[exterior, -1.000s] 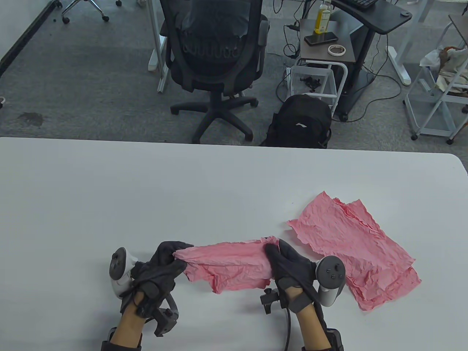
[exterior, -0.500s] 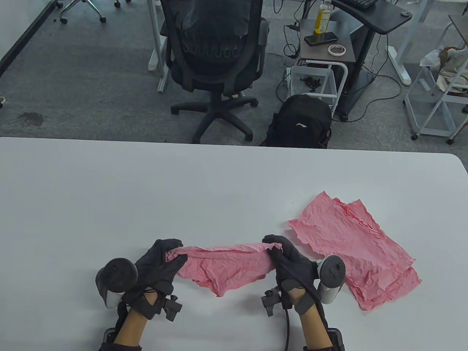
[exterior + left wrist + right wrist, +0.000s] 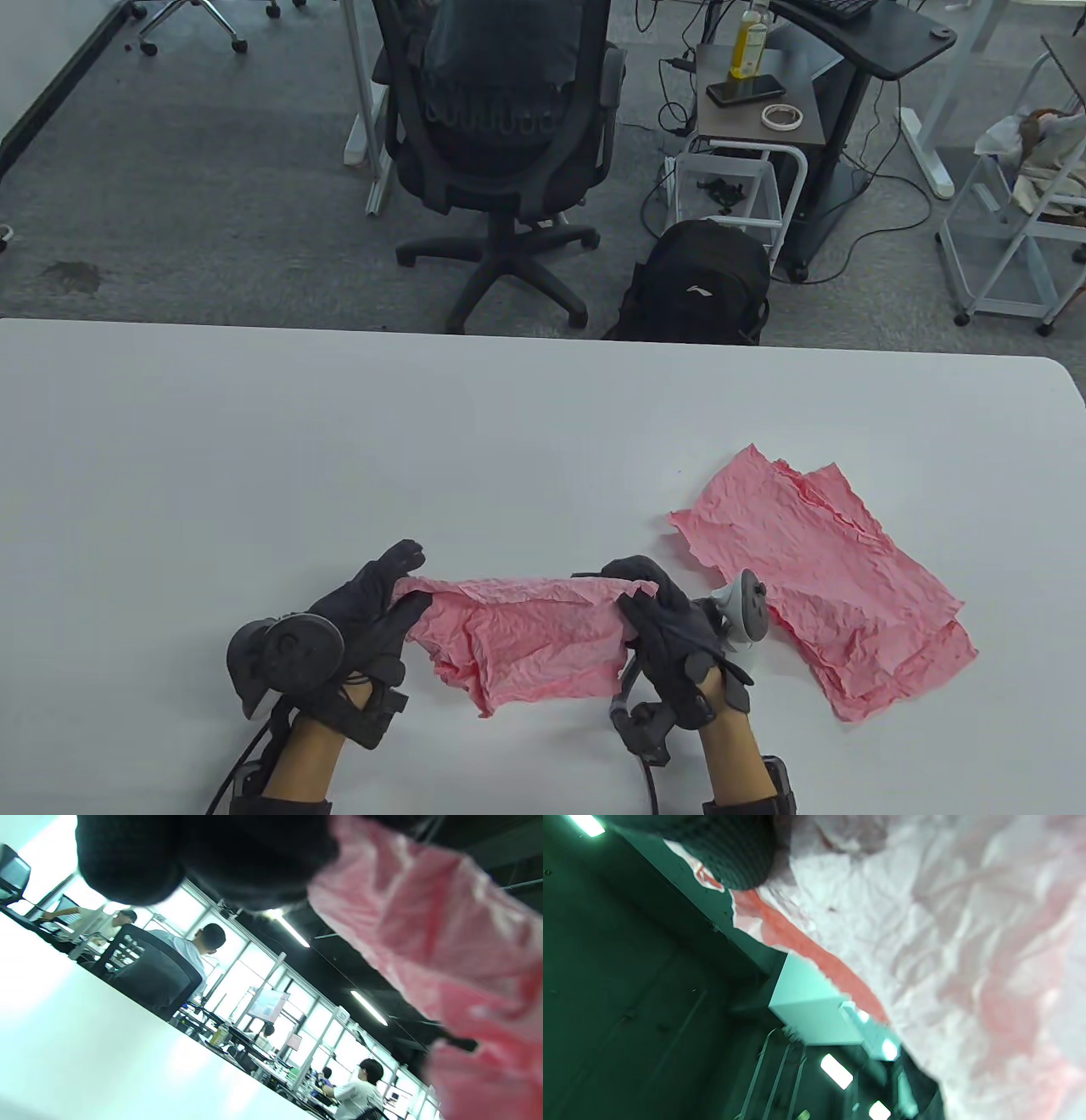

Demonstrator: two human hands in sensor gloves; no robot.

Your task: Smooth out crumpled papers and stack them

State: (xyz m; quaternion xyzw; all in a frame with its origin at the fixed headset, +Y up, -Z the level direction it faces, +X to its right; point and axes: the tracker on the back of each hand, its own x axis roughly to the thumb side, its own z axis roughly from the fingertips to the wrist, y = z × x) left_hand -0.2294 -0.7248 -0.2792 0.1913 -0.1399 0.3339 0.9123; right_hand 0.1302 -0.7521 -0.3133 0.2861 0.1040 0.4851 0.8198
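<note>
Two hands of mine hold one pink paper (image 3: 526, 641) up off the white table (image 3: 254, 441), close to me. My left hand (image 3: 369, 615) pinches the paper's left end between thumb and fingers. My right hand (image 3: 670, 628) has its fingers curled round the right end. The paper hangs wrinkled between them. Just to the right, a pile of flat pink papers (image 3: 814, 577) lies on the table. Past the table's far edge stand a black chair (image 3: 501, 127) and a black backpack (image 3: 700, 284) on the floor.
</note>
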